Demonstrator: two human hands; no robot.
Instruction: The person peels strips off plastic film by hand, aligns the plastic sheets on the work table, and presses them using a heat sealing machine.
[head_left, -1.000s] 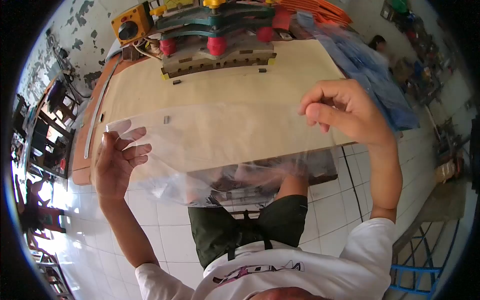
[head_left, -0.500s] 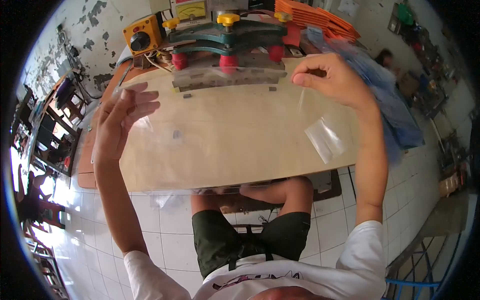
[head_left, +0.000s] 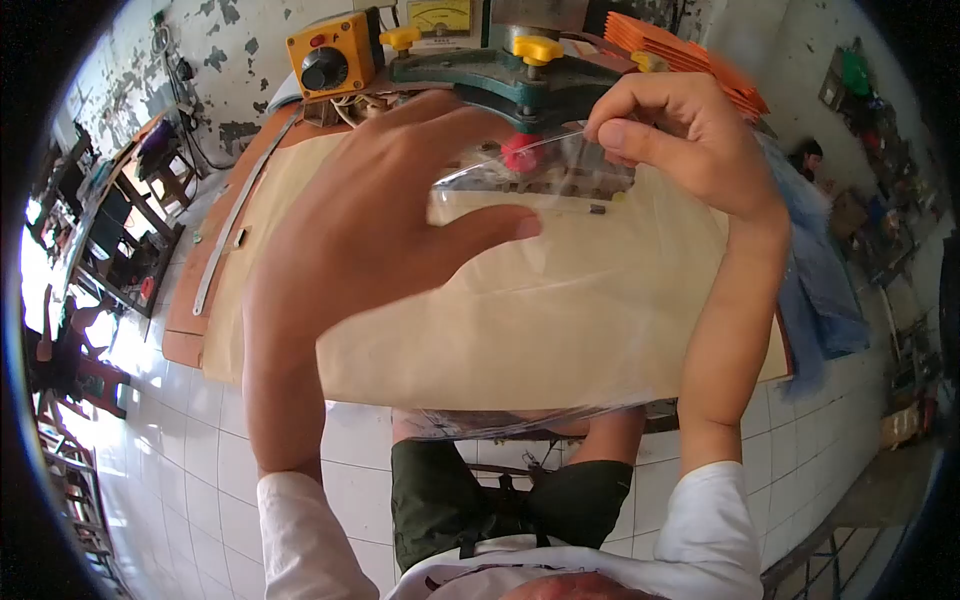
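My right hand (head_left: 690, 135) pinches the upper edge of a clear plastic sheet (head_left: 590, 155), raised over the work table. The sheet hangs down in front of me, with faint creases catching the light. My left hand (head_left: 390, 200) is large and close to the camera, its fingers stretched out and its thumb apart. It reaches across towards the left part of the sheet's upper edge; nothing shows in its grip. Behind the sheet stands a dark green metal press frame (head_left: 450, 75) with a yellow knob (head_left: 537, 50) and a red foot (head_left: 520, 152).
Tan paper (head_left: 480, 350) covers the table. A steel ruler (head_left: 235, 225) lies along its left side. A yellow control box (head_left: 330, 57) stands at the back left, orange stacked pieces (head_left: 680, 55) at the back right. Blue plastic sheeting (head_left: 825, 310) drapes over the right edge. Another person (head_left: 808, 157) is far right.
My left hand has moved right and nearer the camera, its fingers stretched out. My right hand, still pinching, has shifted slightly. The view has turned, and the sheet's upper edge now shows between my hands.
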